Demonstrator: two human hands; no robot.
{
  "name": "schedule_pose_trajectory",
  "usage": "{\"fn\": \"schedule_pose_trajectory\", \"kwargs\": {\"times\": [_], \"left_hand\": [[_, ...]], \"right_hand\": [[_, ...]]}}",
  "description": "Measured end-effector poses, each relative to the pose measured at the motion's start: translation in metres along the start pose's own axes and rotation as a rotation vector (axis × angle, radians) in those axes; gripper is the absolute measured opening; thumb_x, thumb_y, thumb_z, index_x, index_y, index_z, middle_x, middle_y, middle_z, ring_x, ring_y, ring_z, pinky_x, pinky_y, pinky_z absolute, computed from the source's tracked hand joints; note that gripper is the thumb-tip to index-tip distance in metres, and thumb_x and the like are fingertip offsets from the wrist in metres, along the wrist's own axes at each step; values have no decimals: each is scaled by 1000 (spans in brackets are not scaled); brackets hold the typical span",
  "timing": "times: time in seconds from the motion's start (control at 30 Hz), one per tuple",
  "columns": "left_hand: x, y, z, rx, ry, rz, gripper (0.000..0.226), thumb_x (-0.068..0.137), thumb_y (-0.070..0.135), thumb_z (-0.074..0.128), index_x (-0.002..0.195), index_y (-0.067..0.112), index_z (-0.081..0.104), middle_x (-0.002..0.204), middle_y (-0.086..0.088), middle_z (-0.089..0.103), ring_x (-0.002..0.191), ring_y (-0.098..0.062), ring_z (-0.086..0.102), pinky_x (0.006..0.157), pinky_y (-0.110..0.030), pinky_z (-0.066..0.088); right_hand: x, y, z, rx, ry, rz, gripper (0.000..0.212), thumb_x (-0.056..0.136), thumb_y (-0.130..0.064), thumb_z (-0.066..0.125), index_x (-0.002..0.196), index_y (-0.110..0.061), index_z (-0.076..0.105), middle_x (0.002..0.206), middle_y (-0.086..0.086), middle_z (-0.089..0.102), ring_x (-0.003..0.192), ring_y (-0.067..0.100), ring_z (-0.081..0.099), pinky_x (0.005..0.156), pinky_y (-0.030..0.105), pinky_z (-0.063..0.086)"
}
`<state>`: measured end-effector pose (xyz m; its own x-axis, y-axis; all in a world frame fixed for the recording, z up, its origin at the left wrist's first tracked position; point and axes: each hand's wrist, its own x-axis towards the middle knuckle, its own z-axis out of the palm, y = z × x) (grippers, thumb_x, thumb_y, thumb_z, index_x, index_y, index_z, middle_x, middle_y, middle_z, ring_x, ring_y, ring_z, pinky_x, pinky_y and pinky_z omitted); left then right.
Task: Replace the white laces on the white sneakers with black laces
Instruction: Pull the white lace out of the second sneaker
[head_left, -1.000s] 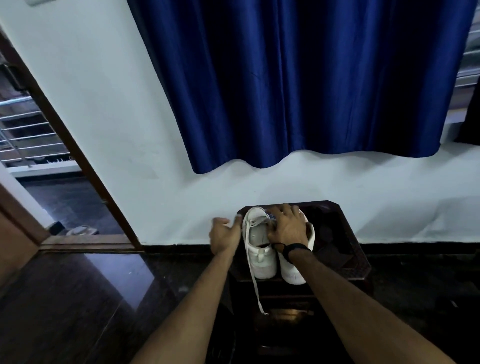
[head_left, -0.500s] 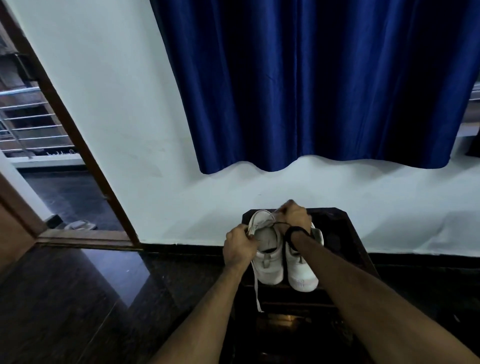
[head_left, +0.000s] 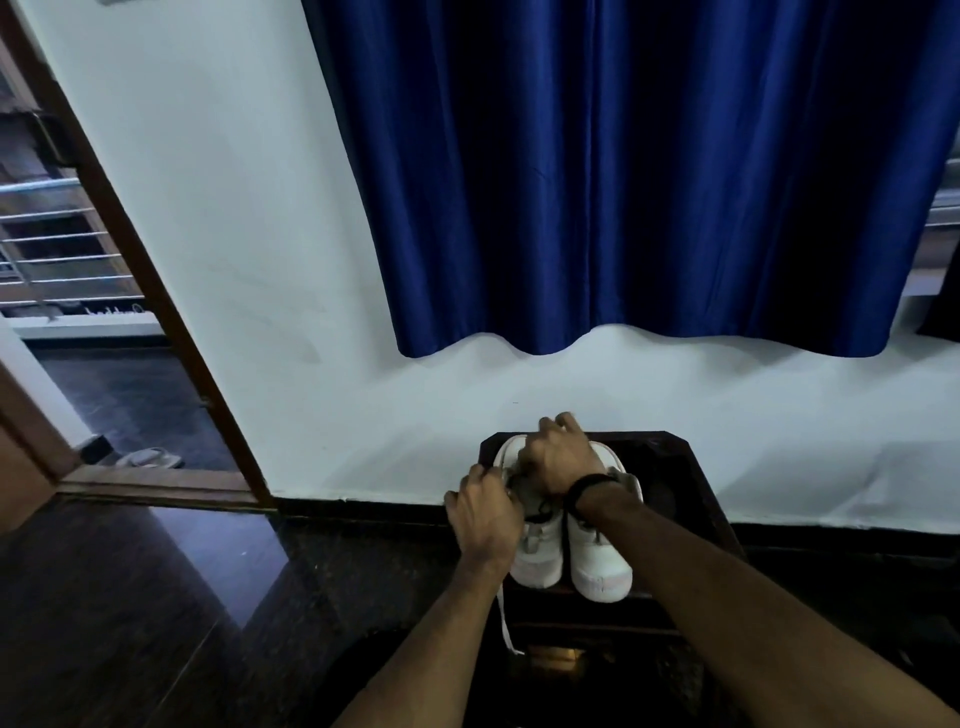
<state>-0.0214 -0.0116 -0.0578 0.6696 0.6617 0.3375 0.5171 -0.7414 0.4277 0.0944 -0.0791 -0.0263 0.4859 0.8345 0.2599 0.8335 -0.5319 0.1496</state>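
Note:
Two white sneakers, left sneaker (head_left: 537, 564) and right sneaker (head_left: 597, 569), stand side by side on a small dark wooden table (head_left: 691, 467), toes toward me. My left hand (head_left: 483, 512) grips the left sneaker's outer side near the eyelets. Over the sneakers' openings, my right hand (head_left: 561, 457) has its fingers curled, pinching a thin black lace (head_left: 540, 512) that shows between the two hands. A loose white lace (head_left: 505, 623) hangs from the left sneaker over the table's front edge. The eyelets are mostly hidden by my hands.
The table stands against a white wall under a blue curtain (head_left: 623, 182). A wooden door frame (head_left: 156, 322) opens at the left onto a balcony with railings. A slipper (head_left: 150, 458) lies beyond the threshold. Glossy dark floor (head_left: 156, 597) spreads at the left.
My left hand has moved from beside the left sneaker onto its side. My right hand has shifted back over the sneakers' openings, with the black lace trailing under it.

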Motion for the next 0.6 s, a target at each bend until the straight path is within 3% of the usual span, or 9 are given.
{"fn": "schedule_pose_trajectory", "kwargs": {"times": [0.1, 0.17, 0.2, 0.27, 0.37, 0.43, 0.5, 0.6], "left_hand": [[-2, 0, 3, 3, 27, -8, 25, 86, 17, 58, 108, 19, 70, 104, -4, 65, 100, -27, 64, 86, -39, 43], [-3, 2, 3, 7, 19, -10, 27, 87, 18, 57, 111, 20, 69, 106, -4, 65, 101, -26, 62, 87, -39, 42], [-2, 2, 3, 6, 12, -13, 28, 88, 19, 56, 113, 21, 69, 107, -4, 64, 103, -25, 62, 88, -38, 41], [-1, 3, 4, 1, 4, -20, 29, 89, 20, 55, 115, 21, 68, 108, -3, 63, 105, -25, 61, 89, -39, 40], [-1, 2, 6, 9, 9, -17, 30, 88, 18, 56, 115, 21, 68, 110, -3, 62, 105, -25, 60, 90, -39, 41], [-1, 2, 7, 20, 12, -16, 28, 86, 17, 57, 110, 21, 70, 107, -4, 63, 103, -26, 61, 88, -40, 42], [-1, 2, 6, 16, 25, -16, 25, 83, 16, 57, 103, 21, 71, 102, -4, 64, 99, -28, 62, 85, -40, 43], [-2, 2, 6, 10, 44, -12, 22, 85, 15, 58, 101, 20, 71, 99, -5, 65, 97, -29, 63, 82, -40, 44]], "right_hand": [[-1, 24, -17, 505, 288, 631, 20, 85, -36, 58, 93, -27, 75, 94, 2, 73, 97, 27, 62, 90, 39, 42], [-7, 49, -26, 771, 305, 1020, 22, 84, -35, 59, 94, -22, 74, 96, 9, 72, 97, 32, 63, 90, 39, 48], [-13, 57, -27, 775, 245, 1084, 22, 84, -33, 58, 94, -19, 73, 98, 10, 71, 99, 33, 62, 90, 40, 49], [-21, 62, -24, 656, 140, 993, 23, 83, -26, 58, 100, -19, 70, 106, 8, 68, 107, 32, 56, 91, 39, 47], [-23, 48, -17, 505, 193, 550, 42, 78, -20, 64, 120, -22, 63, 120, 2, 62, 114, 28, 47, 90, 35, 42], [-15, 29, -17, 369, 69, 247, 45, 80, -27, 63, 124, -25, 61, 124, 0, 61, 115, 26, 47, 92, 35, 38], [-6, 6, -15, 72, -99, 31, 37, 85, -33, 57, 120, -23, 63, 122, 2, 61, 117, 27, 47, 95, 38, 34], [-1, -11, -10, -130, -134, -12, 27, 90, -22, 47, 105, -14, 68, 109, 7, 67, 114, 27, 50, 98, 38, 28]]}}
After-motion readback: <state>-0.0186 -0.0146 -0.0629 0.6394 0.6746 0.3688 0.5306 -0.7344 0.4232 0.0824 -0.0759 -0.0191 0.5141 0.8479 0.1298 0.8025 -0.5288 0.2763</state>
